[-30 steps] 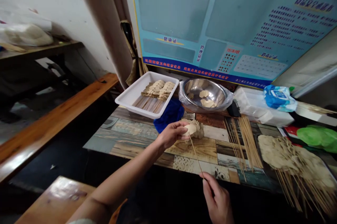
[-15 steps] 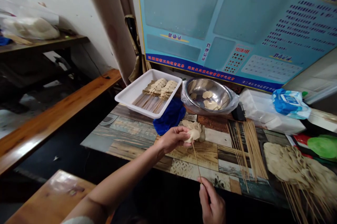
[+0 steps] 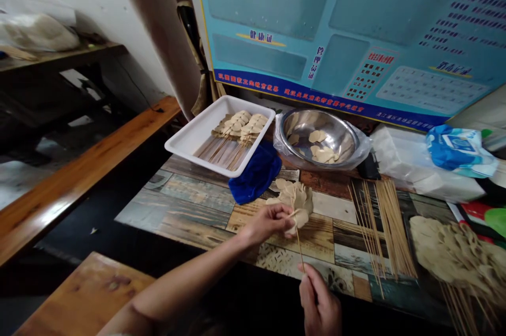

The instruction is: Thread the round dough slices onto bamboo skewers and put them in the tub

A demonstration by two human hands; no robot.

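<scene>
My left hand point(image 3: 276, 220) pinches a thin, pale round slice point(image 3: 301, 217) at its edge. A bamboo skewer point(image 3: 300, 252) runs up to this slice, and its tip seems to show just beyond it. The skewer's lower end is gripped between the thumb and fingers of my right hand point(image 3: 319, 296), near the table's front edge. Right behind my left hand lies a loose pile of similar slices point(image 3: 302, 195); my fingers hide part of it. Whether the held slice touches the pile, I cannot tell.
A white tray point(image 3: 184, 144) holds skewered slices. Beside it are a blue cloth point(image 3: 253, 175) and a steel bowl point(image 3: 350, 138) with several slices. Bare skewers point(image 3: 393, 225) lie to the right, near a heap of loaded skewers point(image 3: 446, 254). A wooden bench point(image 3: 95, 167) stands left.
The skewer has gone into the slice, its tip seeming to come out beyond. My left hand has come slightly nearer the right one. The camera view has shifted a little.
</scene>
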